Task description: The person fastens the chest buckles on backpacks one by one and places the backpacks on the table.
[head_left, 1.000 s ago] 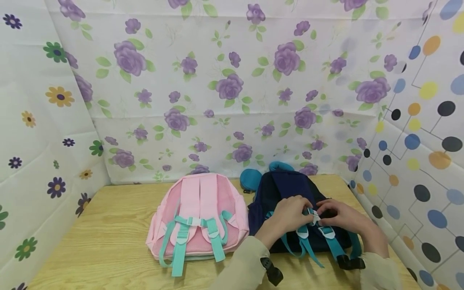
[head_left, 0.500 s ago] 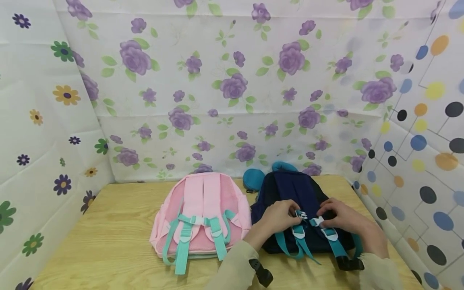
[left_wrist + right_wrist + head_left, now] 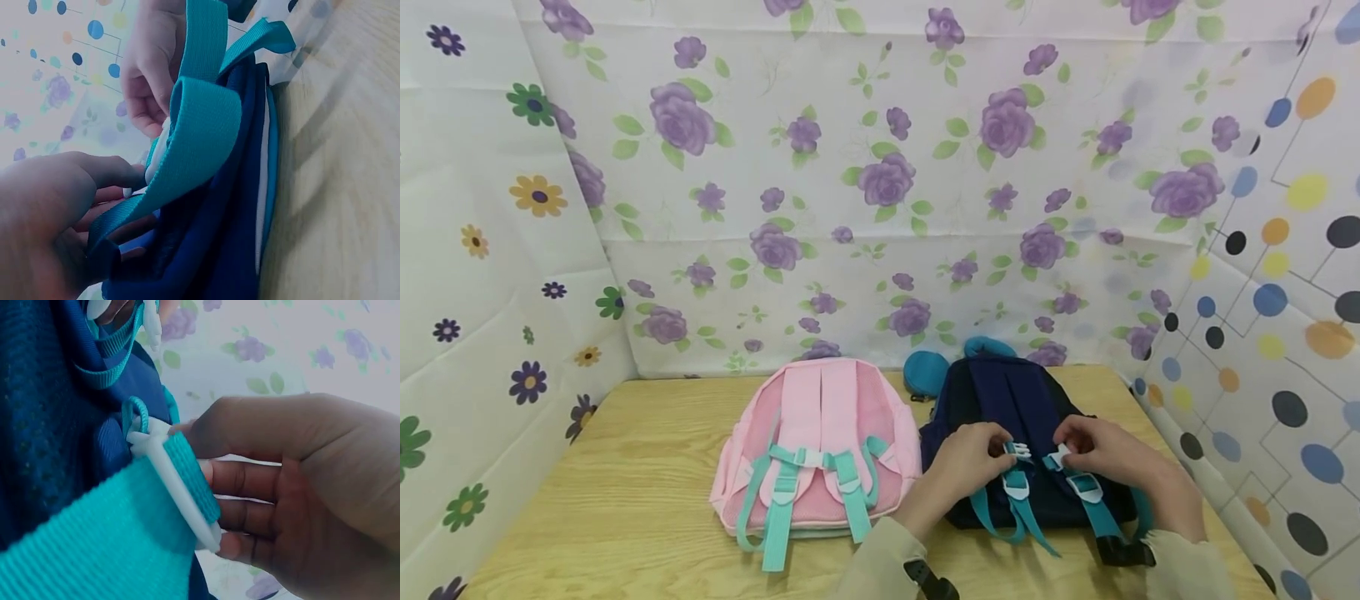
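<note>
A navy backpack [image 3: 1013, 390] lies with its shoulder straps facing up. Across the straps is a white side-release buckle in two separate halves on teal webbing. My left hand [image 3: 967, 460] pinches the pronged half [image 3: 1020, 452] by its webbing end. Between the thumb and fingers of my right hand [image 3: 1111, 451] is the socket half [image 3: 1056, 457]. A small gap separates the halves. Teal adjuster straps [image 3: 203, 134] hang below, partly covering the left fingertips in the left wrist view. A white strap adjuster [image 3: 175, 487] sits near my right fingers in the right wrist view.
A pink backpack [image 3: 820, 408] lies to the left, its white chest buckle [image 3: 808, 458] joined. Behind, a round teal pouch [image 3: 925, 372] touches or nearly touches the navy backpack. Both bags are on a wooden table [image 3: 647, 467] with patterned sheets around it.
One second ago both hands were together at the buckle. The halves have come apart, the left hand moving left with the pronged half. Over the last half second the hands shifted slightly.
</note>
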A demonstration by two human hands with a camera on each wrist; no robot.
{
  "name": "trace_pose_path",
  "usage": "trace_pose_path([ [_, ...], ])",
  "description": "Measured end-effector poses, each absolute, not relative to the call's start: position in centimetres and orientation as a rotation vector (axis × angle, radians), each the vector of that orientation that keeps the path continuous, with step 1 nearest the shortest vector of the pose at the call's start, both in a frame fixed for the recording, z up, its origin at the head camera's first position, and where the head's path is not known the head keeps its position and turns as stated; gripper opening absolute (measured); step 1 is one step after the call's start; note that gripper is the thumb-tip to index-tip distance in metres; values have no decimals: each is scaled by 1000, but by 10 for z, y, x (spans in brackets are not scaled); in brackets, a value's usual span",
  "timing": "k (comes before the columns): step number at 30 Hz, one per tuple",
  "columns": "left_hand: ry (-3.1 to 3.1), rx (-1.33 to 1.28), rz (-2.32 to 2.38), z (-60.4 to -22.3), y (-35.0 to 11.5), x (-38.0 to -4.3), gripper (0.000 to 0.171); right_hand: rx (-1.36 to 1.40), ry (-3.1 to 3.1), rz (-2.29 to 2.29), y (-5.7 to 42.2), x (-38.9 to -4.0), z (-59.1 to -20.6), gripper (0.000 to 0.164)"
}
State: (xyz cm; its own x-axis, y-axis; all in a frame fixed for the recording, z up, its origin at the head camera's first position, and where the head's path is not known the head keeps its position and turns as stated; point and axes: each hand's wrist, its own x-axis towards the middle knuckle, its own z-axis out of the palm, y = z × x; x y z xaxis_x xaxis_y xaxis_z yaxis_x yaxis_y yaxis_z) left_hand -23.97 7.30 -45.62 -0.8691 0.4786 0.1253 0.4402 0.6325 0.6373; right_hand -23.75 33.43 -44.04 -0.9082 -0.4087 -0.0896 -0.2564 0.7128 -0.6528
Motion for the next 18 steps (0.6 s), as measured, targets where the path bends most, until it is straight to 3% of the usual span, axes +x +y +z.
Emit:
trace_pose_path([
  [12,2775,842,1219,-473,61,-237,26,-571,2562,-1005,327,-240,-445,34],
  [18,2750,837,1301,-479,57,-239,26,-656,2550,-1028,324,-241,-445,31],
])
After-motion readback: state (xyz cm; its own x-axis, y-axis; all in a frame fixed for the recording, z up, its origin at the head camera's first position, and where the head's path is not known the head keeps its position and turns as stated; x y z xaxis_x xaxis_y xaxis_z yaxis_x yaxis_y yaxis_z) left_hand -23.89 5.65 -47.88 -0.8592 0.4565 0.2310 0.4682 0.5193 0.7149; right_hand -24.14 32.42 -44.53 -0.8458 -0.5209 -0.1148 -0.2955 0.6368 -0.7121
